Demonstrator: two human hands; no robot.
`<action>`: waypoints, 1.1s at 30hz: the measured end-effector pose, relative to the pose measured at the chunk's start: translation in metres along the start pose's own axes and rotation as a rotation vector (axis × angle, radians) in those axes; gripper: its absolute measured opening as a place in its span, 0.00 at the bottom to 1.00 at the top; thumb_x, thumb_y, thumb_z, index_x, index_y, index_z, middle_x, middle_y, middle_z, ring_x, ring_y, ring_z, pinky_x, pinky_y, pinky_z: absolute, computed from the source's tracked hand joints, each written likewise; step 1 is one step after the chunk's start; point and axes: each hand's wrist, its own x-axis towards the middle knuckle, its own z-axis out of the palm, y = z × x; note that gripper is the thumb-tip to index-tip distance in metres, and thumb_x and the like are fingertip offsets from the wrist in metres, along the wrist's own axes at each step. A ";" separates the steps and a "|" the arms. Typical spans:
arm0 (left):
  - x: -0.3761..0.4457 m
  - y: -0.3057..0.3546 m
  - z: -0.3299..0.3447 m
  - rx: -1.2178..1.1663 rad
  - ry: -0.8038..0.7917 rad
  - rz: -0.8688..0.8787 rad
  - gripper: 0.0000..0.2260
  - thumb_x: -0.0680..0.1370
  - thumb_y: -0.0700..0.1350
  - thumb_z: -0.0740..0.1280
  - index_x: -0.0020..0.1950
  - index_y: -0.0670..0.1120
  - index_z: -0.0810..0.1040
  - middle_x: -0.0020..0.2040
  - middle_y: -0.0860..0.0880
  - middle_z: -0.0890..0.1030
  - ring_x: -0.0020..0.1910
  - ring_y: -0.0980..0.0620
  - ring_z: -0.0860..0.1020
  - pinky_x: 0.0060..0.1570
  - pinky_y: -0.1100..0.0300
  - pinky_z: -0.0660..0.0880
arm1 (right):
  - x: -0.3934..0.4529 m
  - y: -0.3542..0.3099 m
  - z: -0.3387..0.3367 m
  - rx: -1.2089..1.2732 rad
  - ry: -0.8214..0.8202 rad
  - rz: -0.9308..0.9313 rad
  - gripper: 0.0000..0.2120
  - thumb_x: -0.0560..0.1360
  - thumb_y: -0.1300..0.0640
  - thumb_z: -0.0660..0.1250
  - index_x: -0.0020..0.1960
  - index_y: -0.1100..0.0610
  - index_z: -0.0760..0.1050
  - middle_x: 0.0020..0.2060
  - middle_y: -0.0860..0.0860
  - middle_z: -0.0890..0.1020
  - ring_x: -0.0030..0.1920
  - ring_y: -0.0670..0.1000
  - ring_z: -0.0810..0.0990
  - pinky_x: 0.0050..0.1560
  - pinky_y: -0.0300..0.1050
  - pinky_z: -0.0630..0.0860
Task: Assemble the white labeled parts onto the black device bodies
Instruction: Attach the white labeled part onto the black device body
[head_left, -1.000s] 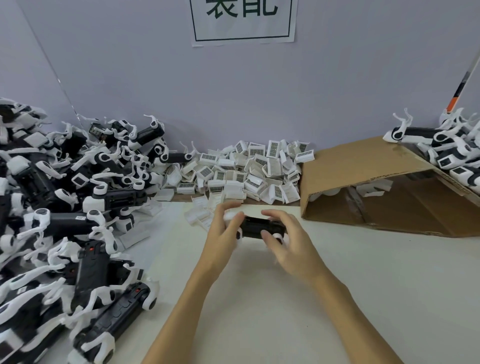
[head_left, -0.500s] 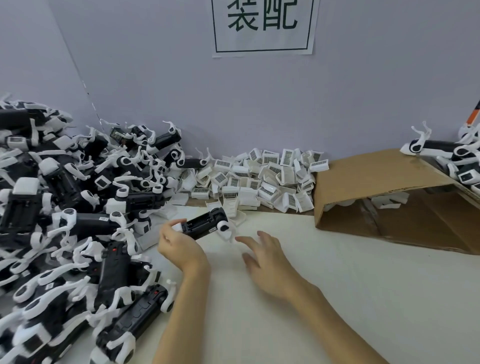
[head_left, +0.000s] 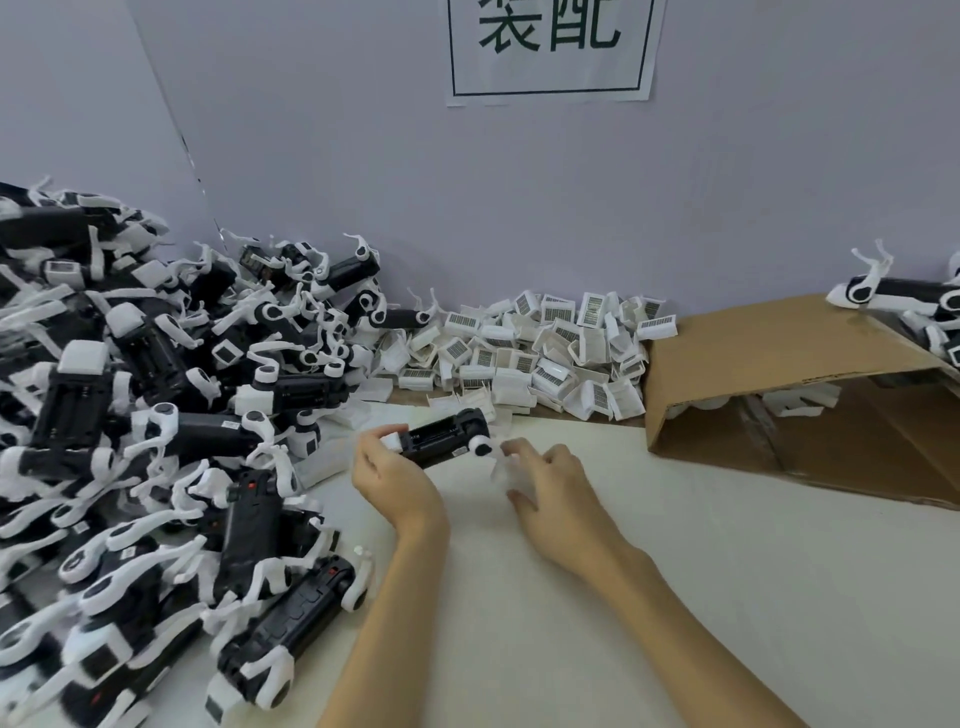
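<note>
Black device body gripped in left hand above surface; right hand pinches a blurred white part beside it, not yet fitted. Approx. midway by judgement: assembled units piled left, many labeled parts remain at wall.

A pale lilac wall meets a second panel at a left corner. A white sign with dark characters hangs on it, above the cream counter. Light is soft.

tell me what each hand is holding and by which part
Left hand grips the black device body by its left end. Right hand holds a blurred white piece.
</note>
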 end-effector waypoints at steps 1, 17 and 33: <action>-0.005 -0.003 0.001 0.027 -0.044 0.017 0.19 0.84 0.37 0.54 0.41 0.46 0.82 0.32 0.53 0.74 0.30 0.54 0.67 0.33 0.56 0.64 | -0.007 0.006 -0.009 0.056 0.017 0.008 0.21 0.82 0.58 0.68 0.70 0.42 0.67 0.52 0.52 0.72 0.54 0.53 0.74 0.55 0.49 0.75; -0.045 -0.010 0.008 0.190 -0.411 0.004 0.17 0.80 0.46 0.57 0.41 0.49 0.84 0.30 0.54 0.72 0.32 0.52 0.69 0.33 0.59 0.68 | -0.047 0.052 -0.058 1.324 0.395 0.275 0.11 0.84 0.64 0.66 0.65 0.55 0.76 0.39 0.56 0.84 0.40 0.51 0.80 0.40 0.42 0.77; -0.076 -0.012 0.008 0.294 -0.839 0.120 0.17 0.85 0.54 0.56 0.44 0.52 0.80 0.38 0.47 0.82 0.38 0.51 0.78 0.38 0.58 0.73 | -0.059 0.029 -0.053 0.379 0.191 -0.056 0.21 0.83 0.53 0.68 0.76 0.49 0.73 0.64 0.41 0.79 0.67 0.42 0.75 0.69 0.42 0.72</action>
